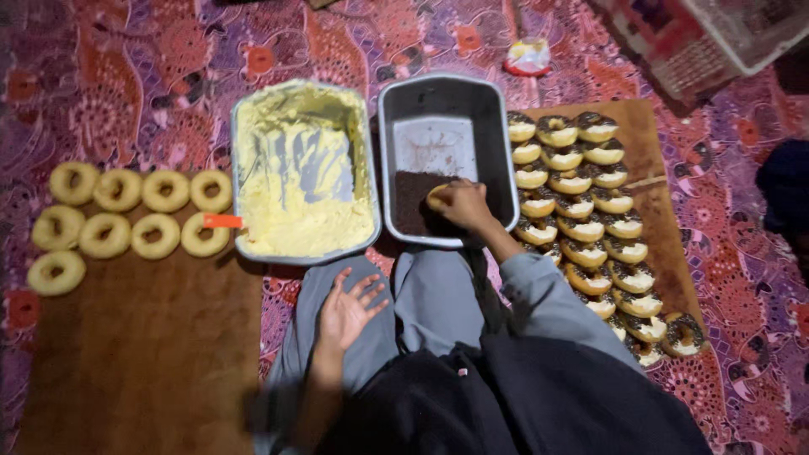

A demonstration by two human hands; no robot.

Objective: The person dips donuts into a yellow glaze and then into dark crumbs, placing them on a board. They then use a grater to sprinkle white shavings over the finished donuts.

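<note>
My right hand (463,205) grips a cream-topped doughnut (436,198) and presses it face down into dark chocolate sprinkles (412,200) in a grey metal tray (444,94). My left hand (346,311) rests open, palm up, on my grey-clad knee, holding nothing. To the left stands a second metal tray (244,114) smeared with pale yellow cream (295,223). Several plain doughnuts (135,211) lie in rows on a brown board (143,337) at the left. Several finished doughnuts with cream and sprinkles (581,202) are stacked on a brown board (649,126) at the right.
An orange tool handle (222,221) sticks out over the cream tray's left rim. A small wrapped packet (527,57) lies beyond the trays. A patterned purple and red cloth (126,76) covers the floor. A crate-like container (725,34) stands at the top right.
</note>
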